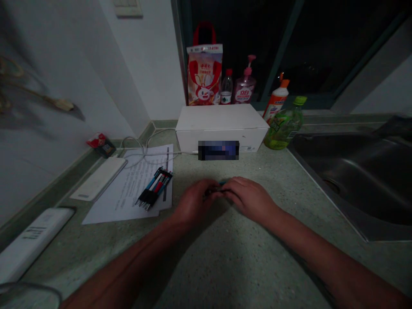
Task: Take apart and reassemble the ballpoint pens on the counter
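My left hand (pixel 196 201) and my right hand (pixel 249 195) meet above the counter, fingers closed. Between their fingertips is a pen (pixel 222 183), dark and slim with a blue part; the fingers hide most of it. To the left of my hands, a bunch of pens (pixel 155 189) in black, blue, white and red lies slantwise on printed paper sheets (pixel 125 184).
A white box (pixel 222 118) stands behind my hands, with a blurred-out phone (pixel 219 150) and its cable before it. Bottles, including a green one (pixel 285 128), line the back. The sink (pixel 357 171) is at right; white power banks (pixel 99 178) lie left.
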A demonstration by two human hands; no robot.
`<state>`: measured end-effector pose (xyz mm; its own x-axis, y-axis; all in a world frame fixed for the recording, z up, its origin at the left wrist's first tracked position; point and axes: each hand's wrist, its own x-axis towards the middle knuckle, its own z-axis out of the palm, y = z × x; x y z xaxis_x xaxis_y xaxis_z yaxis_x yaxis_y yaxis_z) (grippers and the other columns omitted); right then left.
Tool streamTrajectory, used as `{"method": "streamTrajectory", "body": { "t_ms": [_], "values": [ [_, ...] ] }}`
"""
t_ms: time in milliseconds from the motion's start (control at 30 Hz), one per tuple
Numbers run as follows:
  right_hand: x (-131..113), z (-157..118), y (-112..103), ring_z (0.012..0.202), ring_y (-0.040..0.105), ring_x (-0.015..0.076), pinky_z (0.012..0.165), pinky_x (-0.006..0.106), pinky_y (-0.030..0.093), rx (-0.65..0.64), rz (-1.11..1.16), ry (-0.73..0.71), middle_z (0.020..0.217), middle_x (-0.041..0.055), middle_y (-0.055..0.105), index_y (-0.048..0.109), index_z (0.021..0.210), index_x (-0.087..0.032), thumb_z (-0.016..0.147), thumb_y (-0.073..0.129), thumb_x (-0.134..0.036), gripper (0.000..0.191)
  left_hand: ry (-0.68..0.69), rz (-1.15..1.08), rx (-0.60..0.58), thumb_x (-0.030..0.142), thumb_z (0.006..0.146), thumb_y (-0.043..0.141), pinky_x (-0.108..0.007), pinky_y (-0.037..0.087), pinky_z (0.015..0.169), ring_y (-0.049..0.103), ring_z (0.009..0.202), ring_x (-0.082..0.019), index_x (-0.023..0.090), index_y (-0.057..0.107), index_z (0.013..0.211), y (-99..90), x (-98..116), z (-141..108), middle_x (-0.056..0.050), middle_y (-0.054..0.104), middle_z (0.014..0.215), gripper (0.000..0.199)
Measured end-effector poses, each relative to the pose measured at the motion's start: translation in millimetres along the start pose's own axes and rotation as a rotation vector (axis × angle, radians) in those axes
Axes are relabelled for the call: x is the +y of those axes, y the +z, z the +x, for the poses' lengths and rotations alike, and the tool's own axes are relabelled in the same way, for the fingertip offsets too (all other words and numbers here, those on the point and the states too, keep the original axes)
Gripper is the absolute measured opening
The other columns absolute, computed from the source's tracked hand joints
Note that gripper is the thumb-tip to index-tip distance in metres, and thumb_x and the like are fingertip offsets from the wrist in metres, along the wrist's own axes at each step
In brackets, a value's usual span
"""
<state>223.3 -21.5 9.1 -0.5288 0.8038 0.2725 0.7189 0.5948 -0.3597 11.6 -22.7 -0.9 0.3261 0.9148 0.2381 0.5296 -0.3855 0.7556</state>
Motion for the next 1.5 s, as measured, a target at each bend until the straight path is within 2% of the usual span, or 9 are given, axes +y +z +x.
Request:
{"method": "streamTrajectory", "body": {
  "t_ms": [333, 533, 733, 933, 1000, 1067, 1200, 1333, 1500],
  "values": [
    [6, -6, -4, 0.081, 0.068, 0.0192, 0.071, 0.031, 0.049, 0.139, 0.253, 0.170, 0.087, 0.0036, 0.072, 0.069, 0.096, -0.022, 0.104, 0.051, -0.027, 0.021, 0.102, 0.190, 0.096, 0.017, 0.096, 0.061, -0.035, 0.058, 0.076, 0.072, 0.084, -0.021, 0.020, 0.076, 0.108, -4.3, -6, -1, -0.006, 0.078, 0.094, 0.019],
    [3, -5, 3, 0.071, 0.068, 0.0172, 0.069, 0.030, 0.051, 0.093, 0.435, 0.230, 0.076, 0.0010, 0.073, 0.070, 0.089, -0.023, 0.104, 0.049, -0.028, 0.027, 0.201, 0.248, 0.095, 0.020, 0.099, 0.060, -0.035, 0.057, 0.075, 0.071, 0.081, -0.021, 0.020, 0.078, 0.101, -5.9, -6, 0, -0.005, 0.077, 0.088, 0.018],
    [0, -4, 7, 0.074, 0.067, 0.0176, 0.068, 0.030, 0.051, 0.219, 0.463, 0.262, 0.089, 0.0029, 0.074, 0.072, 0.107, -0.023, 0.093, 0.068, -0.031, 0.016, 0.157, 0.234, 0.092, 0.019, 0.099, 0.060, -0.034, 0.056, 0.075, 0.071, 0.082, -0.021, 0.019, 0.077, 0.098, -2.7, -6, -1, -0.005, 0.077, 0.088, 0.017],
    [-3, -6, 7, 0.070, 0.067, 0.0171, 0.067, 0.030, 0.050, 0.115, 0.451, 0.272, 0.075, 0.0010, 0.072, 0.071, 0.092, -0.022, 0.102, 0.054, -0.029, 0.021, 0.157, 0.208, 0.066, 0.018, 0.098, 0.060, -0.034, 0.056, 0.075, 0.070, 0.082, -0.020, 0.019, 0.077, 0.099, -2.1, -4, 0, -0.005, 0.076, 0.088, 0.017],
    [-3, -6, 8, 0.071, 0.067, 0.0170, 0.066, 0.029, 0.050, 0.155, 0.442, 0.268, 0.082, 0.0012, 0.073, 0.071, 0.102, -0.022, 0.098, 0.062, -0.028, 0.012, 0.148, 0.208, 0.074, 0.017, 0.098, 0.060, -0.033, 0.055, 0.076, 0.070, 0.082, -0.020, 0.019, 0.077, 0.100, -3.1, -3, 0, -0.005, 0.076, 0.089, 0.017],
    [-4, -6, 8, 0.074, 0.068, 0.0175, 0.067, 0.030, 0.052, 0.166, 0.444, 0.267, 0.090, 0.0030, 0.076, 0.070, 0.111, -0.023, 0.096, 0.066, -0.031, 0.018, 0.141, 0.209, 0.081, 0.016, 0.097, 0.061, -0.034, 0.056, 0.077, 0.071, 0.084, -0.020, 0.019, 0.077, 0.102, -4.0, -2, 0, -0.006, 0.077, 0.091, 0.017],
    [-6, -6, 8, 0.077, 0.070, 0.0187, 0.072, 0.032, 0.053, 0.113, 0.459, 0.253, 0.083, 0.0033, 0.076, 0.073, 0.098, -0.023, 0.103, 0.054, -0.029, 0.020, 0.153, 0.192, 0.083, 0.014, 0.097, 0.061, -0.034, 0.056, 0.078, 0.071, 0.086, -0.021, 0.020, 0.077, 0.103, -4.1, -2, -1, -0.006, 0.077, 0.092, 0.018],
    [-6, -6, 9, 0.083, 0.071, 0.0200, 0.074, 0.033, 0.054, 0.162, 0.484, 0.266, 0.099, 0.0058, 0.078, 0.072, 0.111, -0.022, 0.096, 0.065, -0.028, 0.017, 0.149, 0.150, 0.087, 0.013, 0.096, 0.060, -0.033, 0.056, 0.076, 0.071, 0.084, -0.020, 0.019, 0.077, 0.102, -3.7, -1, -2, -0.005, 0.077, 0.090, 0.019],
    [-6, -6, 11, 0.081, 0.071, 0.0196, 0.075, 0.034, 0.054, 0.108, 0.478, 0.261, 0.089, 0.0041, 0.077, 0.073, 0.102, -0.023, 0.101, 0.057, -0.026, 0.016, 0.104, 0.094, 0.082, 0.016, 0.097, 0.060, -0.033, 0.056, 0.076, 0.070, 0.084, -0.020, 0.019, 0.076, 0.103, -4.2, 1, -2, -0.005, 0.077, 0.091, 0.017]
  ]
}}
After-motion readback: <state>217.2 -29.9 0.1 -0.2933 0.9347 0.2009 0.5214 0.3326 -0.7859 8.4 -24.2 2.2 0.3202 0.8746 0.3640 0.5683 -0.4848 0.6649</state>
